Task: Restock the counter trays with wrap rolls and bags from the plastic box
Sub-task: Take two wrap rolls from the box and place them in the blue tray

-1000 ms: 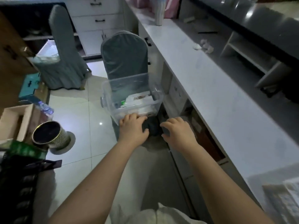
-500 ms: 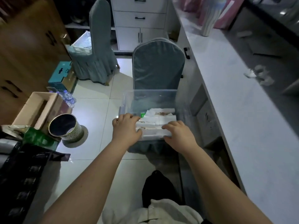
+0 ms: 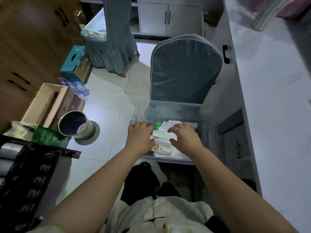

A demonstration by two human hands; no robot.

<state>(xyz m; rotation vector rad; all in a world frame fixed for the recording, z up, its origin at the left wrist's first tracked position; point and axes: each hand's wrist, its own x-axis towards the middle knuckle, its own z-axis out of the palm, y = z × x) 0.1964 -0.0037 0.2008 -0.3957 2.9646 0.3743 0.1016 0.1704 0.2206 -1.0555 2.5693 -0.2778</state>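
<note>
A clear plastic box [image 3: 173,107] rests on the seat of a grey-blue covered chair [image 3: 185,68]. Inside lie printed wrap rolls [image 3: 159,147], a green pack [image 3: 158,126] and white folded bags [image 3: 169,125]. My left hand [image 3: 139,137] reaches into the left part of the box, fingers stretched out, thumb against a roll. My right hand [image 3: 184,137] hovers over the white bags with its fingers spread and curled; it grips nothing that I can see. Both hands hide part of the contents.
A long white counter [image 3: 272,115] runs along the right. At the left stand a round metal bin [image 3: 74,123], an open cardboard box [image 3: 45,105], a teal box [image 3: 74,64] and water bottles [image 3: 79,88]. A dark tray [image 3: 25,182] with grey rolls [image 3: 7,149] fills the lower left. A second covered chair [image 3: 114,39] stands behind.
Both hands have left the box's near rim and moved forward into the box, above the rolls and bags. The view has tilted further down and come closer.
</note>
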